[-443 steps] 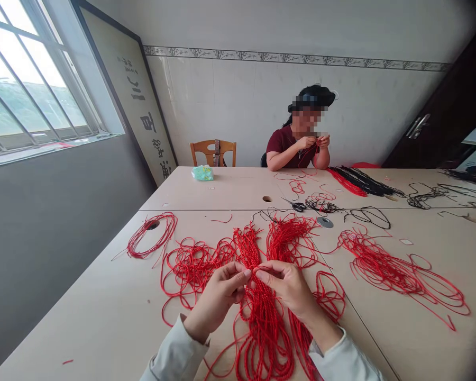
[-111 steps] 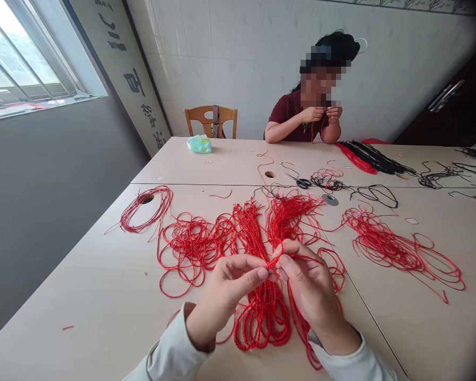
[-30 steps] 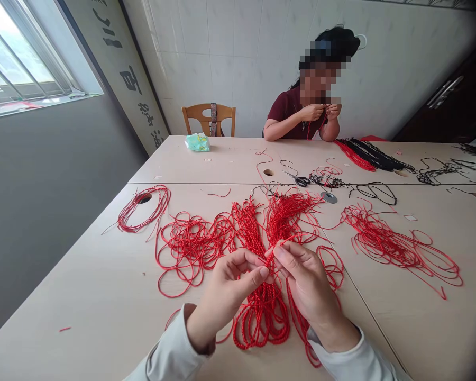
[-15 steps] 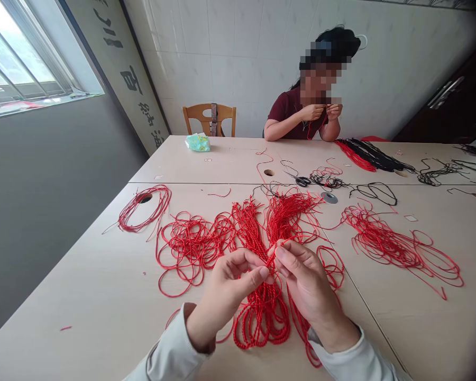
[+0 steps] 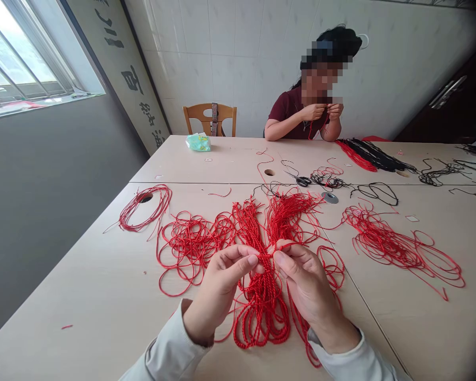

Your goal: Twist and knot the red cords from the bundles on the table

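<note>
My left hand (image 5: 226, 280) pinches a thin red cord between thumb and forefinger. To its right, my right hand (image 5: 307, 283) is closed on red cord too, thumb against the bent forefinger. The fingertips are a short gap apart, above a bundle of twisted red cords (image 5: 262, 317) that lies looped toward me. Behind my right hand a second red bundle (image 5: 287, 214) fans out its cut ends. A loose red tangle (image 5: 194, 241) rests left of the bundles. Where the pinched cord runs over the bundle is hard to tell.
Coiled red cord (image 5: 164, 211) lies far left and a red heap (image 5: 392, 243) at the right. Scissors (image 5: 302, 181), black cords (image 5: 375, 153) and a green packet (image 5: 198, 142) are farther back. A person (image 5: 287, 116) across the table holds red cord.
My left hand has moved a little left and slightly up, widening the gap between my fingertips. My right hand has stayed nearly in place.
</note>
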### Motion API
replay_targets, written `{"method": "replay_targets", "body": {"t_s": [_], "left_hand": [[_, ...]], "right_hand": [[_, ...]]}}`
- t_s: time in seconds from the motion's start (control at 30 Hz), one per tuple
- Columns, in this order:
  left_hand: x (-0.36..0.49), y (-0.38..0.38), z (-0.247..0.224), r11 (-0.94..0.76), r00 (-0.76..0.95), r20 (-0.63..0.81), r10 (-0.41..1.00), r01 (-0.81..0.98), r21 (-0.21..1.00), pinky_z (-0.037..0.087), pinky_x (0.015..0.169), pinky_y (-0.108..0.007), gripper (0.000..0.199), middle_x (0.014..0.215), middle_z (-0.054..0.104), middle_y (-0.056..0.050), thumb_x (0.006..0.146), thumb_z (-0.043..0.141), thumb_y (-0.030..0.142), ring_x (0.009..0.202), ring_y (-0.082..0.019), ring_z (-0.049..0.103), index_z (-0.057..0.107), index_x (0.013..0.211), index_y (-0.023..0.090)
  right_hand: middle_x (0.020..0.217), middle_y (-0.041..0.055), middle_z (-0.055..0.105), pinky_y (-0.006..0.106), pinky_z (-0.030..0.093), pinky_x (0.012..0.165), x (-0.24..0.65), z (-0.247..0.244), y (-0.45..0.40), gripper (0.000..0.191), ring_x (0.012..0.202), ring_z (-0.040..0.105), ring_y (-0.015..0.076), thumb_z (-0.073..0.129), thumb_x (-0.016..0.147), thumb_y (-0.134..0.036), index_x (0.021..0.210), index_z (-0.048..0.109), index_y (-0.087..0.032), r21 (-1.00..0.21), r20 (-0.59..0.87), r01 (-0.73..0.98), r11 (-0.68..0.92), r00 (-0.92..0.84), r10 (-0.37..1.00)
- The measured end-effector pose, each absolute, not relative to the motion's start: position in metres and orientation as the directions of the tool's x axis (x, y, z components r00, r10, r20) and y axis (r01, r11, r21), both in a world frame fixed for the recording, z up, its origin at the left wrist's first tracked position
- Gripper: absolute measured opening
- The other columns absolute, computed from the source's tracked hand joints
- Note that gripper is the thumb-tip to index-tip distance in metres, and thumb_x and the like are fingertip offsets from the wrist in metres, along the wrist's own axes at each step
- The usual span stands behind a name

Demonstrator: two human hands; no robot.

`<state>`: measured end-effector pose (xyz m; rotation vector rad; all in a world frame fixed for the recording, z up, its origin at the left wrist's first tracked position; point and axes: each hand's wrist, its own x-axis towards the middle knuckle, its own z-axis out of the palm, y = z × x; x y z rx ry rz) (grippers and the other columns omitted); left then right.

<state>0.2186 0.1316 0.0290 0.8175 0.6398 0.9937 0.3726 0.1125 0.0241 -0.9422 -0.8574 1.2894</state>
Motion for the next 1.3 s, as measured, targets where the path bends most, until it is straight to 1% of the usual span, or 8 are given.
{"method": "replay_targets", "body": {"t_s": [0.27,0.67,0.87,1.03,1.13,1.3], "left_hand": [[0.2201,0.1322,0.0301,0.311,0.421,-0.103,0.901,-0.46,0.832,0.04,0.071,-0.022,0.01,0.066,0.065,0.001,0.083,0.07,0.026,0.067,-0.01,0.053,0.07,0.079,0.017],[0.2207,0.133,0.0309,0.351,0.434,-0.144,0.89,-0.446,0.823,0.039,0.071,-0.024,0.012,0.065,0.065,0.0,0.078,0.073,0.028,0.066,-0.012,0.053,0.07,0.076,0.016],[0.2207,0.1325,0.0297,0.366,0.445,-0.163,0.881,-0.421,0.83,0.038,0.068,-0.025,0.015,0.063,0.064,-0.001,0.077,0.074,0.03,0.064,-0.012,0.052,0.069,0.074,0.016],[0.2212,0.1322,0.0296,0.344,0.444,-0.151,0.883,-0.393,0.853,0.039,0.068,-0.025,0.02,0.065,0.065,-0.002,0.078,0.072,0.034,0.065,-0.013,0.051,0.068,0.073,0.016],[0.2215,0.1327,0.0289,0.33,0.454,-0.136,0.881,-0.382,0.863,0.038,0.067,-0.024,0.02,0.064,0.064,-0.001,0.08,0.071,0.033,0.064,-0.012,0.051,0.067,0.07,0.016],[0.2215,0.1319,0.0266,0.349,0.47,-0.136,0.872,-0.402,0.846,0.04,0.068,-0.023,0.018,0.063,0.066,-0.001,0.079,0.073,0.032,0.063,-0.011,0.053,0.068,0.071,0.017]], "right_hand": [[0.061,-0.0035,0.051,0.022,0.039,0.058,0.3727,0.0263,0.1133,0.016,0.057,0.04,0.0097,0.075,0.076,-0.036,0.071,0.07,-0.021,-0.933,0.015,-0.357,0.053,0.107,0.994],[0.061,-0.0035,0.049,0.023,0.039,0.058,0.3724,0.027,0.1132,0.018,0.057,0.039,0.0102,0.075,0.075,-0.037,0.071,0.069,-0.02,-0.938,0.024,-0.341,0.066,0.125,0.992],[0.063,-0.0027,0.052,0.023,0.04,0.059,0.3733,0.0232,0.1132,0.019,0.058,0.042,0.0105,0.073,0.078,-0.037,0.072,0.067,-0.02,-0.946,0.033,-0.317,0.072,0.129,0.991],[0.071,-0.0011,0.058,0.023,0.043,0.062,0.3723,0.0201,0.1136,0.014,0.064,0.048,0.0116,0.072,0.08,-0.034,0.076,0.067,-0.021,-0.958,0.096,-0.253,0.135,0.158,0.983],[0.071,-0.0008,0.058,0.023,0.043,0.061,0.3716,0.0208,0.1137,0.015,0.063,0.048,0.0119,0.07,0.081,-0.034,0.074,0.066,-0.021,-0.966,0.118,-0.21,0.15,0.154,0.981],[0.068,-0.001,0.056,0.024,0.041,0.059,0.3717,0.0213,0.1132,0.018,0.061,0.046,0.0121,0.068,0.082,-0.035,0.073,0.065,-0.02,-0.976,0.094,-0.185,0.119,0.138,0.986]]}}
